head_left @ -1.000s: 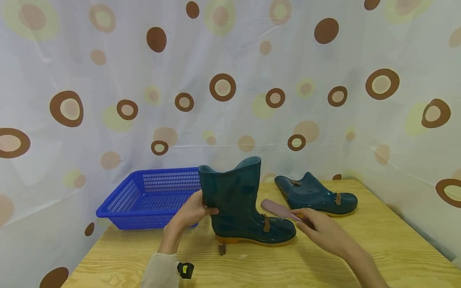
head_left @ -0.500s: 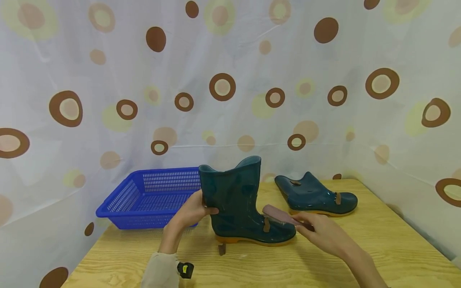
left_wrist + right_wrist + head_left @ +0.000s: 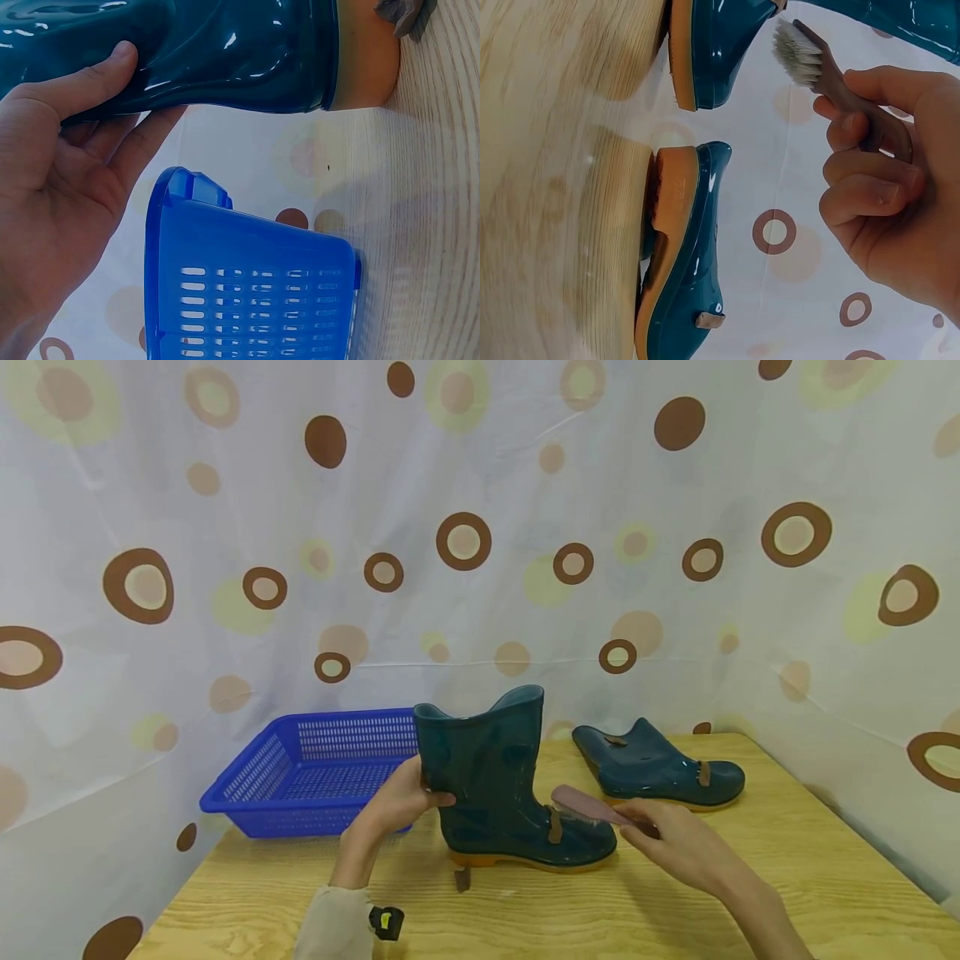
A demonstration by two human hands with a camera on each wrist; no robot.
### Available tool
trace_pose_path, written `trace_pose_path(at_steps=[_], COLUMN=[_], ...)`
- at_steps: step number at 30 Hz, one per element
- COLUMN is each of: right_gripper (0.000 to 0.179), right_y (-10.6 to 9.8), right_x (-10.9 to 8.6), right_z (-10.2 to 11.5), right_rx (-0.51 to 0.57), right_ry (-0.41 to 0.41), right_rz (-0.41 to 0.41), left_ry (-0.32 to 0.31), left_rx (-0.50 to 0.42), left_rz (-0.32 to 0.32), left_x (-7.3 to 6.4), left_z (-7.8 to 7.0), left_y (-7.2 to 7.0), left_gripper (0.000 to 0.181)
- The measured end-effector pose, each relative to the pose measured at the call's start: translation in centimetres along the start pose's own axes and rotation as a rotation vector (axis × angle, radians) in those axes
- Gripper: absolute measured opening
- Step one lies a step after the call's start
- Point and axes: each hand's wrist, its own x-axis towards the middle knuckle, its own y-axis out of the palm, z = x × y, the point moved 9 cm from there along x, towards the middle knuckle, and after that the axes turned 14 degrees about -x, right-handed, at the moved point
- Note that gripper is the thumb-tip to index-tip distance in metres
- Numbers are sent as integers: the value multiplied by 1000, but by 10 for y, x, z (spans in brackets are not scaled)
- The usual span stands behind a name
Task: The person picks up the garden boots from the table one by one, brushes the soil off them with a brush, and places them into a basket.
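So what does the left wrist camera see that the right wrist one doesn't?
Only the left wrist view shows the left grip, the blue basket and a small brown scrap by the boot's heel.
Only the right wrist view shows the right grip, the brush and the second boot.
Both show part of the held boot (heel in the left, toe in the right), the table and the spotted curtain.

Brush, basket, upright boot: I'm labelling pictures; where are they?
Brush (image 3: pixel 831 81): right wrist view, on its brown body.
Basket (image 3: pixel 300 822): head view, on its front wall.
Upright boot (image 3: pixel 491 781): head view, on its shaft.
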Motion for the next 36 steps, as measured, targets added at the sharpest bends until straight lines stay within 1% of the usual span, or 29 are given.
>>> trace_pose_path(at_steps=[4,6,11,15,22,27,36], right_gripper=[38,39,40,39,36,35,35], right_y=[-2,-1,4,5,1,0,-2], right_x=[0,1,2,2,2,1,0], right_z=[5,8,12,11,7,2,1], right_rx=[10,16,14,3,-23,-28,-26], right_ry=[-16,-26,-35,-29,-30,-8,6], right_rz=[-33,-36,-13,1,3,5,-13], left_ry=[9,11,6,4,16,5,15], left_rx=[7,4,-2,-4,-6,-5,-11], left_rz=[2,3,1,8,14,10,9], left_x=[-1,-1,-1,0,-1,-1,-1], left_z=[-2,-2,-1,-1,-3,-2,-3], left_y=[0,0,0,1,1,1,0], left_gripper=[48,48,47,46,46,46,47])
